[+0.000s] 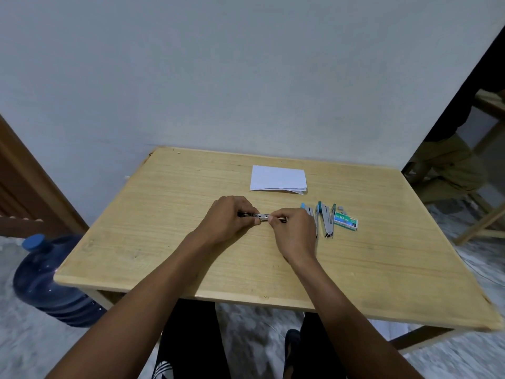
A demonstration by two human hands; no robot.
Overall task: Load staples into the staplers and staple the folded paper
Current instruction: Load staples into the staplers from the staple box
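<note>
A small metal stapler (pixel 261 216) lies across the middle of the wooden table (pixel 169 255), held at both ends. My left hand (pixel 229 218) grips its left end with curled fingers. My right hand (pixel 293 231) pinches its right end between thumb and fingers. Most of the stapler is hidden by the fingers. Two more staplers (pixel 325 218), silver with blue parts, lie open just right of my right hand. A green staple box (pixel 345 221) sits beside them, with small staple strips (pixel 341 208) behind it. The folded white paper (pixel 278 178) lies farther back.
A blue water jug (pixel 52 280) stands on the floor left of the table. A wooden chair frame (pixel 481 225) and a seated person's legs are at the right. The wall runs behind the table's far edge. My own legs show under the near edge.
</note>
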